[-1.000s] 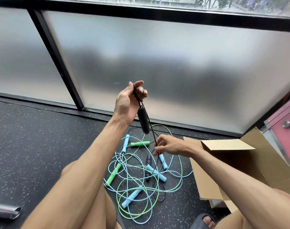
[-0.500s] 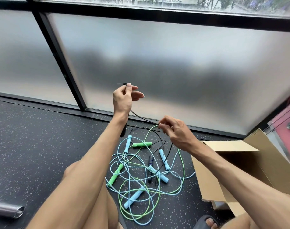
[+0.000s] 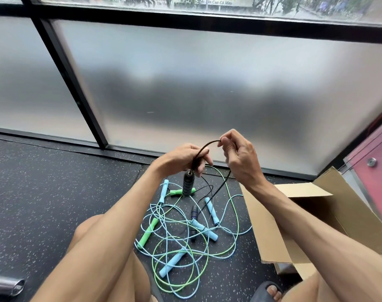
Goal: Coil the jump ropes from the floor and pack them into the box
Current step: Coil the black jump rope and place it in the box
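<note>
The fingers (image 3: 226, 141) of the right hand (image 3: 240, 159) pinch the cord of the black jump rope (image 3: 204, 147) at the top of a short arch. The left hand (image 3: 183, 159) curls round the same cord just above its ribbed black handle (image 3: 188, 185), which hangs upright below the fist. From the right hand the cord drops to the floor (image 3: 55, 192) and runs into the tangle there. A dark handle (image 3: 194, 212) lies in that tangle; it may be this rope's other end, though the crossing cords make that hard to tell. Around it lie the light blue ropes (image 3: 172, 261) and the green rope (image 3: 147, 233), loose and overlapping, handles scattered. Just right of the pile stands the cardboard box (image 3: 264, 225), flaps open. Behind everything is a frosted glass wall (image 3: 207, 83), and a metal tube (image 3: 5, 284) lies at the lower left.
</note>
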Demonstrator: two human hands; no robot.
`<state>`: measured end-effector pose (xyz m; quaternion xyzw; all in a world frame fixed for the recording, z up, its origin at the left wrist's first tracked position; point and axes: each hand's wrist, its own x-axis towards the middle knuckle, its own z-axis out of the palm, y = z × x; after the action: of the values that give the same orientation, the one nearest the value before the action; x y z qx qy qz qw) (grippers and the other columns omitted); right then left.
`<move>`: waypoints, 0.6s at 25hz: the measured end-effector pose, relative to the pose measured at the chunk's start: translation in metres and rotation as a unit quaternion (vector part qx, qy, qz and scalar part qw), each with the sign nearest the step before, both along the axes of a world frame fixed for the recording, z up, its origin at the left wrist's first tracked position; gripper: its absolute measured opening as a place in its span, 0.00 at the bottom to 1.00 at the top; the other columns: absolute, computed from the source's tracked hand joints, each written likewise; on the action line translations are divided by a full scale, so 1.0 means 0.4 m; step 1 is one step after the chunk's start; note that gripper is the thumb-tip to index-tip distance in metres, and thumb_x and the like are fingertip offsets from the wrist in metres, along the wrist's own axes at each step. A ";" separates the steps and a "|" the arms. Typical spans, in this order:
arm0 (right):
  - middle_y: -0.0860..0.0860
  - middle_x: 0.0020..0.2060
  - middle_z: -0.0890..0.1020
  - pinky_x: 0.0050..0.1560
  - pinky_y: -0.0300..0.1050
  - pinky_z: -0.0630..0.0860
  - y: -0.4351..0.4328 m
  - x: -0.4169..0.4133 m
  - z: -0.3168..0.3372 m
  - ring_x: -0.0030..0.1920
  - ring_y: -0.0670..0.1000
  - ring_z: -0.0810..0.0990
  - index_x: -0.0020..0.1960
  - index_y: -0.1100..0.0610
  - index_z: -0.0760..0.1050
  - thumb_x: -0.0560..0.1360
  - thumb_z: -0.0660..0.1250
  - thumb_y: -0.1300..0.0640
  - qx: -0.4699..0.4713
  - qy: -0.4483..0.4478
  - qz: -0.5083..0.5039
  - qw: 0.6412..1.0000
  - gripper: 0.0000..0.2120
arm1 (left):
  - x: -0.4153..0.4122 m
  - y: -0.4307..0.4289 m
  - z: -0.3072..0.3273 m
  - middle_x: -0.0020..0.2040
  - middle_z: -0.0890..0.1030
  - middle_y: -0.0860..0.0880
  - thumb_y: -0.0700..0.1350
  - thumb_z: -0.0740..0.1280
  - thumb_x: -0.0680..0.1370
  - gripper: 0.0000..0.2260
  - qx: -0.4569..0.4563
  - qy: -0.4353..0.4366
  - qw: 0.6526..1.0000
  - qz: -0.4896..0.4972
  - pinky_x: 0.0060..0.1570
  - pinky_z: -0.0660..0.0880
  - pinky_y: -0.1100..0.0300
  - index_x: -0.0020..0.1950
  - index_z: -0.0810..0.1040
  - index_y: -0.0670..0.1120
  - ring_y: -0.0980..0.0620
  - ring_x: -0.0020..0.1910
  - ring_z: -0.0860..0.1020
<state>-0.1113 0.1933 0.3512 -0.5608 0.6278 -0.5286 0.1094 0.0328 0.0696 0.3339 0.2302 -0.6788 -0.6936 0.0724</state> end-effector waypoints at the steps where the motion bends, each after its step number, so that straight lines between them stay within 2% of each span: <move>1: 0.44 0.28 0.71 0.29 0.52 0.67 -0.002 -0.013 -0.002 0.28 0.50 0.67 0.43 0.54 0.74 0.83 0.60 0.53 -0.002 -0.022 -0.014 1.000 0.11 | 0.001 0.009 0.007 0.27 0.71 0.45 0.46 0.56 0.85 0.18 0.023 0.003 0.999 -0.033 0.33 0.70 0.58 0.51 0.78 0.33 0.49 0.26 0.69; 3: 0.47 0.28 0.70 0.28 0.52 0.66 -0.005 -0.035 -0.006 0.28 0.50 0.66 0.42 0.53 0.74 0.83 0.61 0.53 -0.002 -0.049 -0.040 0.998 0.11 | -0.002 0.021 0.019 0.25 0.63 0.49 0.45 0.53 0.85 0.18 0.064 0.022 0.995 -0.069 0.29 0.62 0.60 0.47 0.77 0.36 0.52 0.25 0.60; 5: 0.46 0.28 0.69 0.29 0.48 0.64 -0.007 -0.049 -0.009 0.28 0.50 0.66 0.42 0.52 0.75 0.83 0.61 0.53 0.001 -0.061 -0.056 0.997 0.12 | -0.007 0.026 0.026 0.24 0.59 0.52 0.48 0.51 0.85 0.21 0.111 0.043 0.989 -0.093 0.27 0.56 0.61 0.43 0.75 0.38 0.53 0.25 0.54; 7: 0.43 0.27 0.70 0.30 0.47 0.64 -0.010 -0.058 -0.015 0.28 0.49 0.66 0.42 0.52 0.75 0.82 0.61 0.53 0.008 -0.077 -0.060 0.995 0.11 | -0.010 0.025 0.034 0.22 0.58 0.54 0.51 0.49 0.85 0.24 0.159 0.066 0.980 -0.103 0.28 0.51 0.59 0.41 0.76 0.41 0.54 0.23 0.52; 10: 0.43 0.26 0.71 0.31 0.46 0.63 -0.020 -0.067 -0.035 0.28 0.49 0.64 0.43 0.57 0.73 0.81 0.63 0.53 0.050 -0.094 -0.047 0.993 0.11 | -0.001 0.021 0.054 0.24 0.51 0.52 0.49 0.48 0.85 0.26 0.178 0.113 0.974 -0.084 0.30 0.48 0.56 0.33 0.76 0.46 0.54 0.24 0.50; 11: 0.47 0.27 0.70 0.30 0.47 0.65 -0.022 -0.064 -0.041 0.28 0.50 0.64 0.44 0.57 0.71 0.81 0.63 0.52 0.073 -0.098 -0.034 0.992 0.11 | 0.001 0.021 0.060 0.25 0.49 0.51 0.48 0.48 0.85 0.26 0.189 0.133 0.970 -0.072 0.31 0.49 0.57 0.33 0.76 0.47 0.54 0.24 0.50; 13: 0.51 0.27 0.69 0.30 0.52 0.74 -0.023 -0.052 -0.050 0.25 0.49 0.65 0.46 0.57 0.67 0.82 0.62 0.54 0.133 -0.122 0.003 0.984 0.09 | 0.005 0.017 0.065 0.26 0.52 0.52 0.47 0.49 0.85 0.22 0.231 0.185 0.955 -0.033 0.34 0.49 0.57 0.38 0.76 0.45 0.55 0.25 0.51; 15: 0.53 0.28 0.70 0.34 0.62 0.81 -0.020 -0.032 -0.056 0.24 0.49 0.68 0.49 0.58 0.64 0.83 0.59 0.58 0.200 -0.163 0.050 0.965 0.06 | 0.007 0.008 0.064 0.28 0.57 0.53 0.47 0.51 0.85 0.17 0.271 0.241 0.931 0.024 0.38 0.49 0.58 0.45 0.75 0.43 0.54 0.28 0.54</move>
<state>-0.1240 0.1855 0.3288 -0.4645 0.6653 -0.4705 0.3467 0.0355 0.0730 0.3596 0.0831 -0.4210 -0.8840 0.1856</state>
